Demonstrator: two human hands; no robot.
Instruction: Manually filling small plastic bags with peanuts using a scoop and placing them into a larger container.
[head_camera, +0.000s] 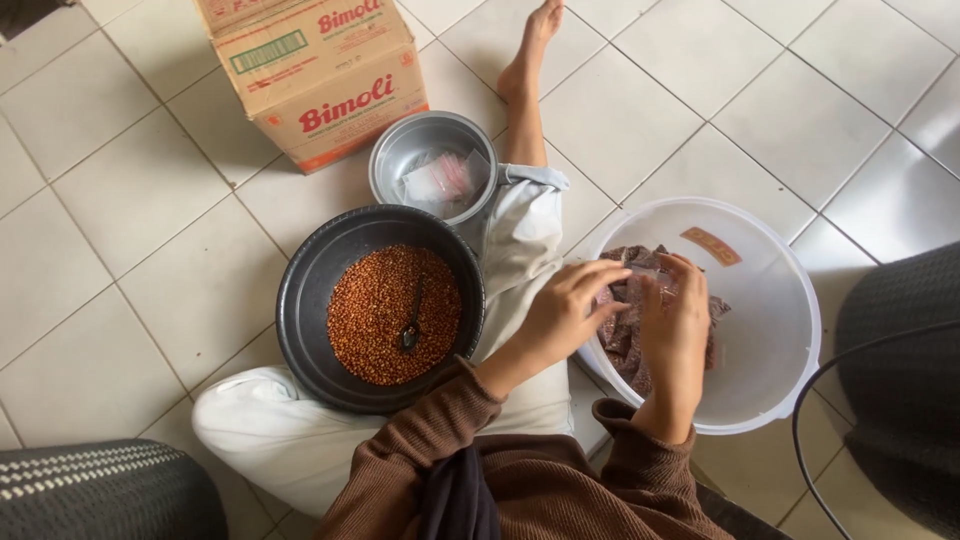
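Person sits on a tiled floor, both hands inside a white plastic bucket on the right. Left hand reaches over the bucket's left rim, fingers spread and lightly curled, tips touching a clear plastic packet on top of the pile; can't tell if it actually pinches it. Right hand sits just right of the left one, fingers extended and pressed down on the same pile, not closed around anything I can see. The pile is small packets of dark reddish-brown grain, heaped against the bucket's near-left wall; rest of the bucket floor is bare white, with an orange label on the far inside wall. Left of the bucket, across the person's white-trousered leg, a black round basin holds loose reddish-brown grain with a dark spoon lying in it. Just beyond the basin, a grey metal bowl holds empty clear bags. Far left of that, a cardboard box. Brown sleeves on both arms.
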